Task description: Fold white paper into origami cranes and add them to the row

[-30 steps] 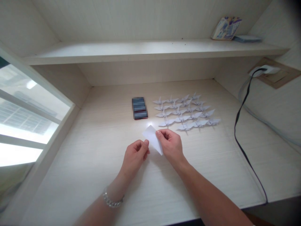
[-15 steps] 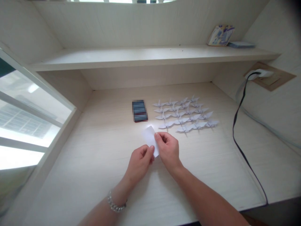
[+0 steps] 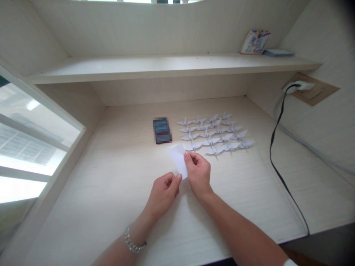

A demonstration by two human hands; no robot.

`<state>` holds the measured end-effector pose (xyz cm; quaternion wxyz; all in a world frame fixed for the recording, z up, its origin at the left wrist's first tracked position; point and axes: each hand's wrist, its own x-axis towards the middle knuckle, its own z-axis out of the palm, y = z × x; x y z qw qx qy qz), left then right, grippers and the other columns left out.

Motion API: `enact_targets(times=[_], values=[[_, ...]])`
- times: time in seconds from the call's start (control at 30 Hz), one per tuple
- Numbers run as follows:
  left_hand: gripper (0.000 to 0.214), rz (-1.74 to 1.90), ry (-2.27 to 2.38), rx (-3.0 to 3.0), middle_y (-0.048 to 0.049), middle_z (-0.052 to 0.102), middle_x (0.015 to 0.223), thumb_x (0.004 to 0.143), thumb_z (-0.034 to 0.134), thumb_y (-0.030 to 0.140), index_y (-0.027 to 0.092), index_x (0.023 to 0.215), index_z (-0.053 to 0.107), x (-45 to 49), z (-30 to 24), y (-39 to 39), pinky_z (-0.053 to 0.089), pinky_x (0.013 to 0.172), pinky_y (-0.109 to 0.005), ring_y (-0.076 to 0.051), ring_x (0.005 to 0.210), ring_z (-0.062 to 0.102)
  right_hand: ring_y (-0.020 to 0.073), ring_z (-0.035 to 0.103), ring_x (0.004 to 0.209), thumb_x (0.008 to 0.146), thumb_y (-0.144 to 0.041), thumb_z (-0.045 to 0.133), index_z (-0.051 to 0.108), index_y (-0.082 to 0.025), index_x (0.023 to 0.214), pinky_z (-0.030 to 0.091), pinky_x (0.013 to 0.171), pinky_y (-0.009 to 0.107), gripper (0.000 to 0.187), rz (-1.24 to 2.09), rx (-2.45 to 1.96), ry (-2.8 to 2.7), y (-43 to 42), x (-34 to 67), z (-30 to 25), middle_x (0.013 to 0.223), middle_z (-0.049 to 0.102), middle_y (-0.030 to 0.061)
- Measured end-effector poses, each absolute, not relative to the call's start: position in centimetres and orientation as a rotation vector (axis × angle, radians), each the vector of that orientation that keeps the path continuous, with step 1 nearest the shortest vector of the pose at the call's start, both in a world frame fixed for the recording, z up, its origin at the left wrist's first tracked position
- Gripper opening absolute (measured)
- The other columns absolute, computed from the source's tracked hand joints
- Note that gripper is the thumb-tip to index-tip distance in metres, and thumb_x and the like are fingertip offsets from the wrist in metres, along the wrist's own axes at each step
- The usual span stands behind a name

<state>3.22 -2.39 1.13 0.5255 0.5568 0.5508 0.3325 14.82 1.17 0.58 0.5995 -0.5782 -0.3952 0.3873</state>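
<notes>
A small piece of white paper (image 3: 177, 157) is held up above the desk between my two hands. My left hand (image 3: 165, 188) pinches its lower corner between thumb and fingers; a chain bracelet circles that wrist. On the right edge, my right hand (image 3: 199, 171) grips the paper with thumb and curled fingers. The fingertips behind the sheet are hidden. Just beyond my hands, several white folded paper cranes (image 3: 217, 133) stand in rows. A dark phone-like rectangle (image 3: 162, 130), blurred out, lies to the left of the cranes.
A raised shelf (image 3: 166, 65) runs along the back, carrying a colourful packet (image 3: 255, 41) and a flat bluish item (image 3: 279, 53). From the socket (image 3: 310, 88) on the right wall a black cable (image 3: 273, 144) trails over the desk. At left is a window frame (image 3: 73, 146).
The paper has turned and shows more of its face, and my right hand has risen slightly. The whole view has shifted a little.
</notes>
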Motion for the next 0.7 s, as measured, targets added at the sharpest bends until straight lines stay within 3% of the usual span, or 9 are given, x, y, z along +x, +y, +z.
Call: enact_targets(times=[0.17, 0.4, 0.7], values=[[0.024, 0.969, 1.269, 1.160, 0.0020, 0.056, 0.062, 0.080, 0.057, 0.040, 0.017, 0.081, 0.058, 3.2, 1.2, -1.7, 0.037, 0.050, -0.020, -0.009, 0.052, 0.046, 0.0150, 0.057, 0.063, 0.078, -0.040, 0.059, 0.066, -0.015, 0.081, 0.046, 0.056, 0.025, 0.026, 1.004, -1.307, -0.881, 0.7, 14.2, 0.5, 0.071, 0.066, 0.0042], [0.021, 1.151, 1.160, 0.746, 0.0000, 0.056, 0.069, 0.072, 0.066, 0.035, 0.014, 0.074, 0.060, 1.7, 0.5, -0.3, 0.042, 0.055, -0.021, -0.011, 0.062, 0.051, 0.0122, 0.057, 0.055, 0.068, -0.035, 0.068, 0.068, -0.014, 0.074, 0.046, 0.056, 0.026, 0.022, 1.472, -1.195, -0.766, 1.3, 14.8, 0.5, 0.063, 0.065, 0.0031], [0.023, 1.104, 1.206, 0.766, -0.0014, 0.061, 0.068, 0.071, 0.067, 0.035, 0.014, 0.080, 0.064, 1.4, 0.4, -0.2, 0.040, 0.053, -0.021, -0.012, 0.061, 0.053, 0.0114, 0.057, 0.052, 0.067, -0.032, 0.068, 0.068, -0.013, 0.071, 0.046, 0.054, 0.025, 0.019, 1.449, -1.268, -0.920, 1.5, 15.6, 0.9, 0.058, 0.064, 0.0030]])
